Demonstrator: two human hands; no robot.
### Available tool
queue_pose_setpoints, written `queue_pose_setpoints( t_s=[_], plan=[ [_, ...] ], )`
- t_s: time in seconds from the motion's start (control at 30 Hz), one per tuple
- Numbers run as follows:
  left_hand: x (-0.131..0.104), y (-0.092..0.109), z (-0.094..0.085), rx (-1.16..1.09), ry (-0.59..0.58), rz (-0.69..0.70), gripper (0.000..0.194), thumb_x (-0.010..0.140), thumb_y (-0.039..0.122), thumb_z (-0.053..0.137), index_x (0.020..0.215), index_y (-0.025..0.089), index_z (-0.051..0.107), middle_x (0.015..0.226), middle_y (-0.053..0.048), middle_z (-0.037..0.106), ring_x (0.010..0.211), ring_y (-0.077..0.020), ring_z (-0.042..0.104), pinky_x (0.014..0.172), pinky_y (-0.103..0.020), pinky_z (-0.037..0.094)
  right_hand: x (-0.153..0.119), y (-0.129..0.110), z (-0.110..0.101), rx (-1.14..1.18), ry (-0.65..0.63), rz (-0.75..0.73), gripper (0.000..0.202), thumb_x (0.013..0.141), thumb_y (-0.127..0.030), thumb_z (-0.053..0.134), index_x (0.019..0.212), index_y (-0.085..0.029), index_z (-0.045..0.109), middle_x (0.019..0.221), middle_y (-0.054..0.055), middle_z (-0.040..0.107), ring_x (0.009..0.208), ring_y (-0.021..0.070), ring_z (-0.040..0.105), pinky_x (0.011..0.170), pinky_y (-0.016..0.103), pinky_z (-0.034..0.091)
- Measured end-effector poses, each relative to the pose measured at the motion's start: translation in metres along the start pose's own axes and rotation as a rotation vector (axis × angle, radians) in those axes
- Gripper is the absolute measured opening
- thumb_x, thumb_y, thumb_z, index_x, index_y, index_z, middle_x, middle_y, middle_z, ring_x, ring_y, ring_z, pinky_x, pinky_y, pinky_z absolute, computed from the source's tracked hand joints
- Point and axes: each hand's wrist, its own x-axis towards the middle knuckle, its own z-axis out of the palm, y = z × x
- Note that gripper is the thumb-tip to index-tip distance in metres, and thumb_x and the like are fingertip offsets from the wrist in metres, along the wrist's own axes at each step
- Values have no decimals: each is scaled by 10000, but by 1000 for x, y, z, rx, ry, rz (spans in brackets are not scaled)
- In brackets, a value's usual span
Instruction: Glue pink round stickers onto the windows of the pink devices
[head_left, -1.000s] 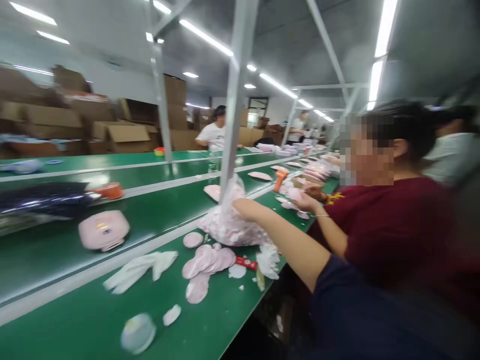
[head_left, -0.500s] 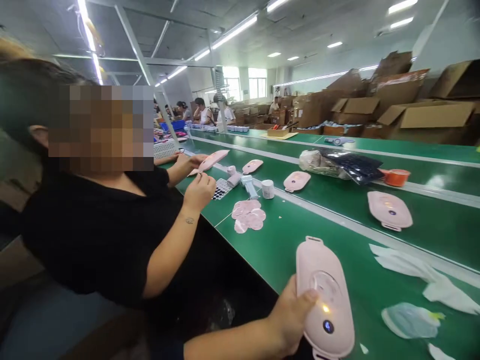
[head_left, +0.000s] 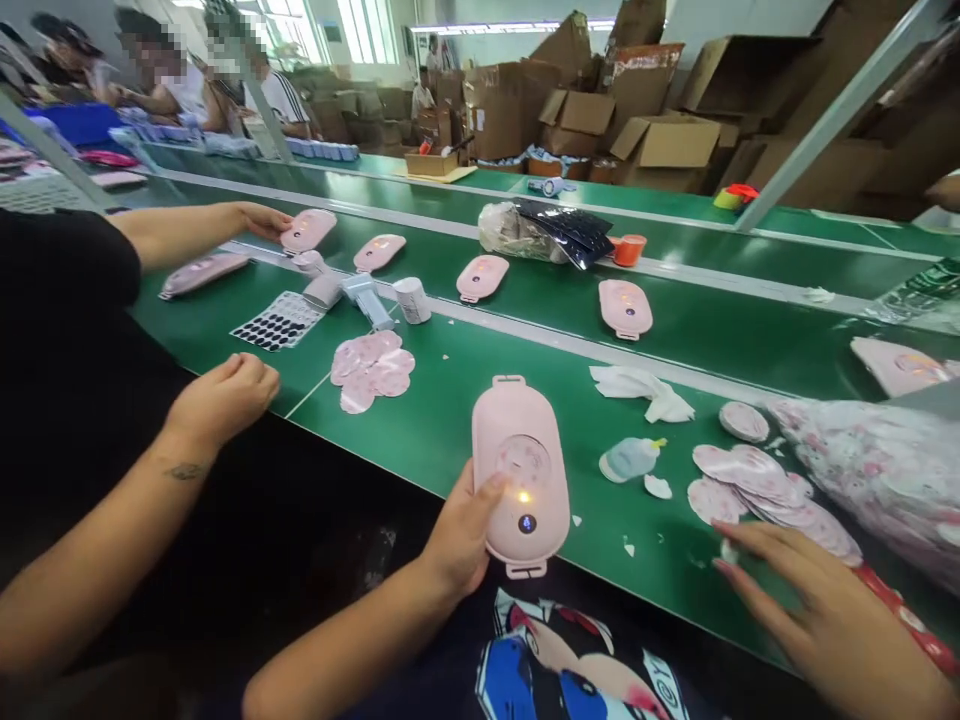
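I have my left grip (head_left: 459,532) closed around the pink device (head_left: 519,412) over the near edge of the green surface (head_left: 431,430), while my right grip (head_left: 832,610), fingers parted, is beside the pink discs (head_left: 750,475), and remotely I can't tell whether it pinches a small white scrap (head_left: 727,550).

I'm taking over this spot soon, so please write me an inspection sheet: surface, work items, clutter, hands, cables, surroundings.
Surface: green tabletop with small white scraps scattered near the front edge.
Work items: pink device with a light and display lit; overlapping pink discs at right.
Clutter: crumpled white cloth, small bottle lying down, bulging plastic bag.
Hands: left hand grips the pink device; right hand, finger and thumb parted, is beside the discs.
Cables: nothing seen.
Surroundings: co-worker's hand at another pink device; cardboard boxes behind.
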Motion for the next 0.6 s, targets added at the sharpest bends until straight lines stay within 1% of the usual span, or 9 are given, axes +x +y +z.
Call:
queue_pose_setpoints(
  t_s=[0.07,0.1,0.17,0.27,0.37,0.43,0.5,0.57,0.6],
  plan=[
    [-2,3,-2,-9,-11,-7,526,696,385,810,1103,145,579,1080,-125,697,951,-256,675,870,-394,552,-2,14,11,-86,-17,-42,415,946,-550,418,1087,-227,637,1059,48,637,971,187,612,875,379,501],
    [-3,4,-3,-13,-15,-4,531,691,384,813,1106,146,584,1081,-120,697,953,-251,675,865,-382,555,-2,18,15,-118,-4,-29,427,948,-541,410,1076,-196,627,1057,57,630,973,195,601,885,390,485],
    [-4,6,-6,-18,-20,7,540,690,389,810,1117,145,588,1078,-119,697,969,-254,673,879,-381,555,1,21,20,-149,40,25,470,944,-569,387,984,-162,617,1000,72,618,935,195,580,872,384,464],
    [-4,8,-8,-26,-29,17,552,705,395,787,1149,140,580,1099,-135,692,1011,-284,663,932,-428,537,5,22,21,-144,67,43,446,953,-530,374,840,-157,592,901,73,600,865,174,556,840,348,449],
    [-4,10,-9,-46,-35,4,547,695,361,778,1155,142,577,1110,-141,689,1012,-300,661,928,-451,536,3,22,19,-118,14,-15,363,955,-440,401,802,-165,583,864,50,599,830,148,554,818,312,445],
    [-3,12,-8,-53,-37,-6,535,674,326,779,1139,146,586,1097,-138,692,994,-298,664,903,-440,545,1,19,15,-108,-15,-66,325,944,-440,442,867,-171,609,916,43,612,861,151,566,828,308,444],
    [-2,14,-7,-52,-43,-15,517,648,293,782,1110,148,602,1056,-127,701,954,-284,670,857,-407,559,0,12,10,-98,-1,-77,333,929,-470,480,989,-179,629,1052,58,609,950,174,576,885,329,442],
    [-1,14,-4,-45,-51,-32,508,622,252,784,1090,152,615,1010,-111,709,903,-262,674,802,-365,571,5,-2,5,-66,51,-40,359,917,-483,508,1077,-182,621,1162,76,578,1042,196,568,960,353,432],
    [-1,14,-2,-40,-56,-46,506,609,236,786,1081,154,621,991,-105,712,880,-253,676,775,-347,575,9,-10,4,-44,80,-8,362,916,-479,515,1099,-183,613,1182,79,569,1070,198,562,991,356,426]
  ],
)
